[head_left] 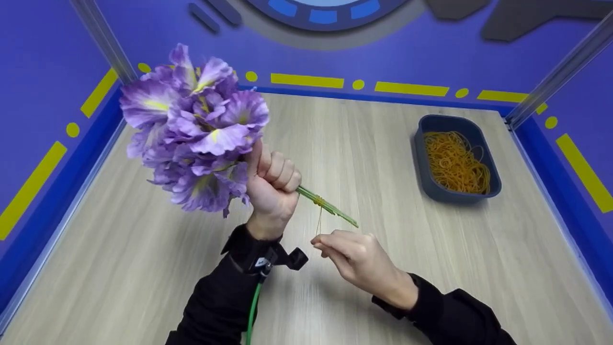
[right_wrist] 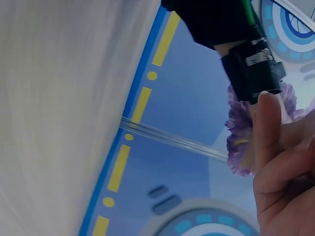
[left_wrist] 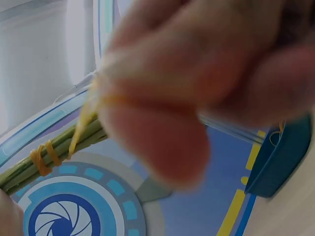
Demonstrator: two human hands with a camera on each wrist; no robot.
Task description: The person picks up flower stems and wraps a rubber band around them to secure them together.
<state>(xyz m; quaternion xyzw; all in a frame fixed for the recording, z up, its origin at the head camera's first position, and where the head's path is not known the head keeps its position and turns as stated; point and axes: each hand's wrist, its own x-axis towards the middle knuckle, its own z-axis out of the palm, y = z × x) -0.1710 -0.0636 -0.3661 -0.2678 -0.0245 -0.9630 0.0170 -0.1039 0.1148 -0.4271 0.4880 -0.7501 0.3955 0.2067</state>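
My left hand (head_left: 274,191) grips a bunch of artificial purple flowers (head_left: 201,129) by the stems, the blooms up at the left. Below the fist the green stems (head_left: 337,213) stick out to the lower right. An orange rubber band (head_left: 319,201) is wound around them. My right hand (head_left: 357,256) pinches a loop of that band between thumb and fingertips and holds it stretched down from the stems. In the left wrist view, the wound band (left_wrist: 45,156) circles the stems (left_wrist: 54,152), and the pulled strand runs to the blurred right fingers (left_wrist: 157,142).
A dark blue-grey bin (head_left: 424,184) with many orange rubber bands (head_left: 455,163) stands at the right on the wooden table (head_left: 364,143). Blue panels (head_left: 316,57) with yellow marks enclose the table at the back and sides. A green cable (head_left: 254,306) runs along the left forearm.
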